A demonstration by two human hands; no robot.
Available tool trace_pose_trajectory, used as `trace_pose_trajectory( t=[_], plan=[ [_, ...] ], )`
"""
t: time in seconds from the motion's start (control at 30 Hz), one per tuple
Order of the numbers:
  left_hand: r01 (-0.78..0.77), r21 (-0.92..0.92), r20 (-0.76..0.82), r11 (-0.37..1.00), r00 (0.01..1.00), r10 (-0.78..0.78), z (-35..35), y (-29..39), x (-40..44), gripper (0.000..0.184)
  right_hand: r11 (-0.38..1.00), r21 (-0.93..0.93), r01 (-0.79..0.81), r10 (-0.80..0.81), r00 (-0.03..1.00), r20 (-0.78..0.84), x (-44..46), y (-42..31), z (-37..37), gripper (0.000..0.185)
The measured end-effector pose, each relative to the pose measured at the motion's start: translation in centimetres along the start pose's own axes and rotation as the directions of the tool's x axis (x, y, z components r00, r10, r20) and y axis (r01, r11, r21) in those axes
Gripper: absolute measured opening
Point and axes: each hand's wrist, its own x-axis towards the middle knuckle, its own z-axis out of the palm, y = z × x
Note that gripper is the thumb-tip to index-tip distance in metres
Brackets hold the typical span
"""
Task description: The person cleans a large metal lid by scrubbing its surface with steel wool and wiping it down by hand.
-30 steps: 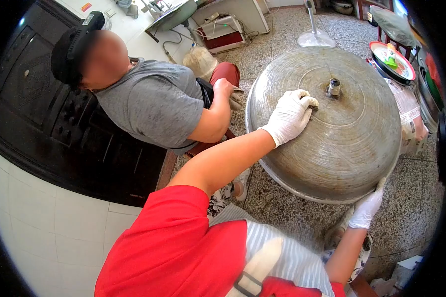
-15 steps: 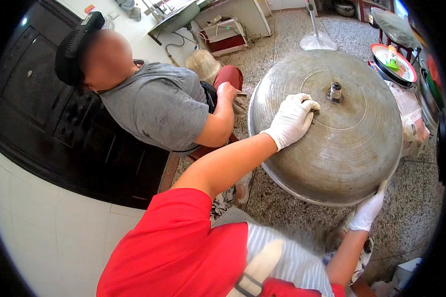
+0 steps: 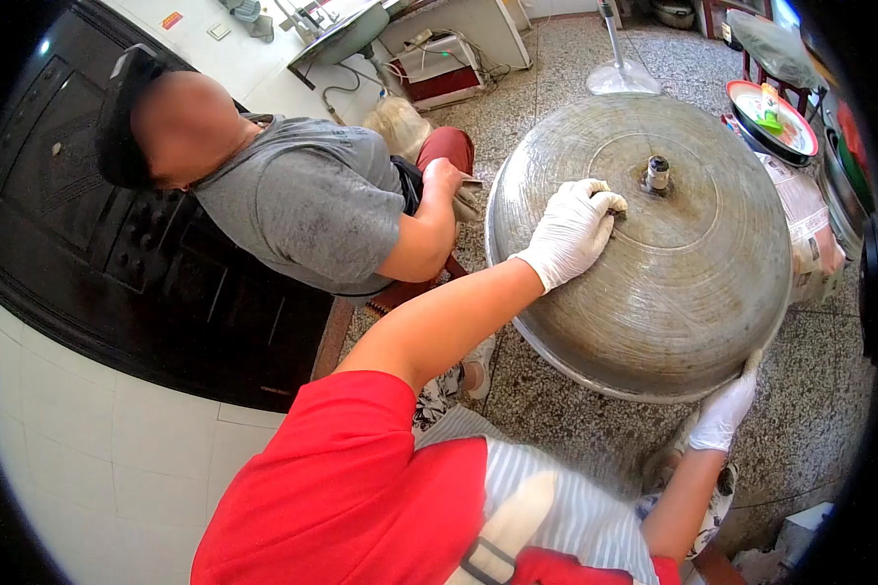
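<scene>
A large domed metal pot lid [image 3: 693,283] fills the right of the head view, its top wet and ringed with brownish streaks. A short metal knob [image 3: 658,174] stands at its centre. My left hand [image 3: 574,232], in a white glove, presses on the lid just left of the knob. Its fingers are curled over a small dark scouring pad [image 3: 616,214], mostly hidden under them. My right hand [image 3: 729,405], also gloved, grips the lid's near right rim, its fingers partly out of sight.
A person in a grey shirt [image 3: 302,195] sits close on the left, beside a dark door [image 3: 59,224]. Behind the lid a pole with a clear base [image 3: 622,78] stands on the speckled floor. Basins [image 3: 800,136] are stacked at the right. A sink [image 3: 346,44] is at the back.
The view has shifted slightly. The seated person's head has moved a little left and down. My left hand stays at nearly the same spot on the lid; my right hand keeps its hold.
</scene>
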Motion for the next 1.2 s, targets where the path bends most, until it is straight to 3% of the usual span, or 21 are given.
trace_pose_trajectory(
  t=[1.2],
  plan=[
    [-0.027, -0.004, -0.018, 1.0, 0.999, 0.027, -0.1, 0.0, 0.0, 0.023, 1.0, 0.008, 0.022, -0.022, 1.0, 0.019, 0.2, 0.2, -0.2, 0.064]
  ],
)
